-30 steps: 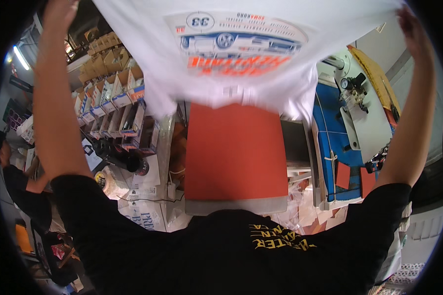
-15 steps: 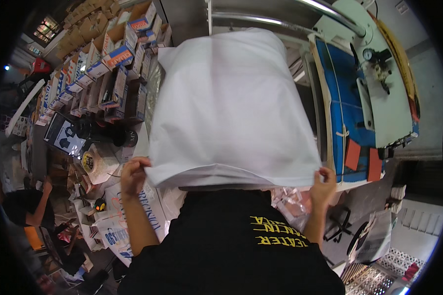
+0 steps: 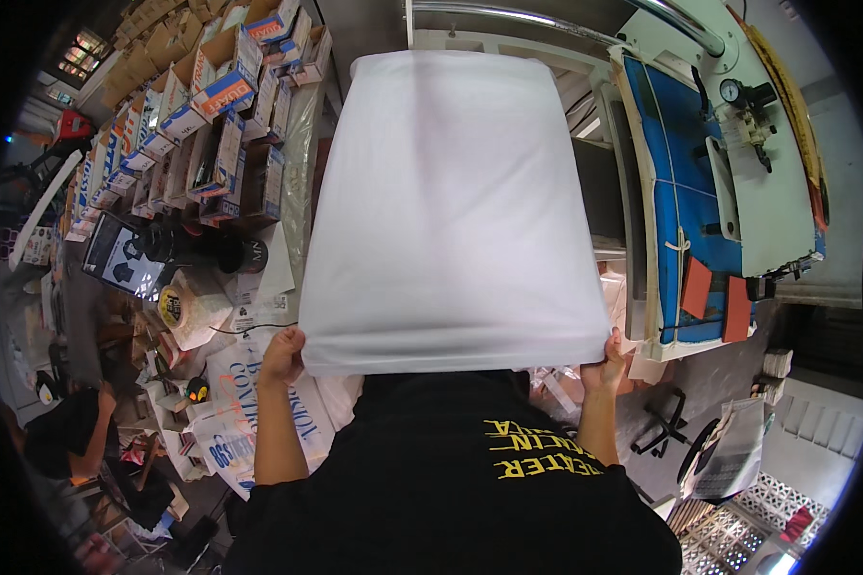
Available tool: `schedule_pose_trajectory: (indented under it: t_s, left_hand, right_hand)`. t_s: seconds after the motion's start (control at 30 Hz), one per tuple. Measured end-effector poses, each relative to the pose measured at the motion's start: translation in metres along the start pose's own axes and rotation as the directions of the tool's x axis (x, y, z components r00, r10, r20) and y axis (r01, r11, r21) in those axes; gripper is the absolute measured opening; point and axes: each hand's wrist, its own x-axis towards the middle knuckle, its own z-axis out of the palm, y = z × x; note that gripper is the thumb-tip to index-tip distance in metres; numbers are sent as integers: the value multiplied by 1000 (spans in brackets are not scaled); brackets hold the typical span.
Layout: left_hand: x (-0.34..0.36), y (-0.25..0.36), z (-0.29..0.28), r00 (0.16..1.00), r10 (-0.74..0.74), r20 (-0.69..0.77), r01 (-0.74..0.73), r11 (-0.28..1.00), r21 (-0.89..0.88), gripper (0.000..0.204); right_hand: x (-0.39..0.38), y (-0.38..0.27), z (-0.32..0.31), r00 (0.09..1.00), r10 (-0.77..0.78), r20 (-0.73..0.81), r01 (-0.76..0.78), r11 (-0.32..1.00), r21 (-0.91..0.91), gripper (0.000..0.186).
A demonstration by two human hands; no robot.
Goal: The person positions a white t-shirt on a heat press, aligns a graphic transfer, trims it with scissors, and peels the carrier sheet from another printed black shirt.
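Observation:
A plain white cloth, garment-like, lies stretched nearly flat over a wide board that it hides. Its near edge runs straight across, just in front of my black shirt. My left hand grips the cloth's near left corner, fingers closed on the hem. At the opposite near corner, my right hand pinches the hem in the same way. Soft creases run along the near edge between my hands, while the far end is drawn snug around the board's rounded corners.
On the right stands a pale press machine with a gauge and a blue-covered pad. Cardboard boxes are stacked at the left, near a tablet and a black cup. Another person's arm shows at far left.
The cloth was loose and billowing, with its near opening gaping; now it lies taut and flatter. Both hands have come slightly lower and inward, still on the corners.

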Motion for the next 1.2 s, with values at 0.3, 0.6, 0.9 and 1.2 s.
schedule_pose_trajectory:
  t_s: [0.3, 0.6, 0.9, 1.2]
  left_hand:
    - [-11, -37, -30, 989, -142, 30, 142, 990, -15, 20]
    - [27, -2, 34, 822, 519, -234, 34, 365, 930, 27]
    - [116, 47, 277, 516, 389, 763, -604, -467, 646, 52]
    - [175, 61, 293, 644, 473, 601, -399, -462, 792, 61]
  right_hand:
    - [-1, 8, -51, 996, 87, 7, -86, 995, -46, 16]
    - [-1, -13, 55, 884, -297, 362, 281, -283, -917, 15]
    - [62, -185, 244, 495, -453, 742, -308, -890, -337, 66]
    - [69, -179, 241, 559, -525, 642, 147, -699, -700, 48]
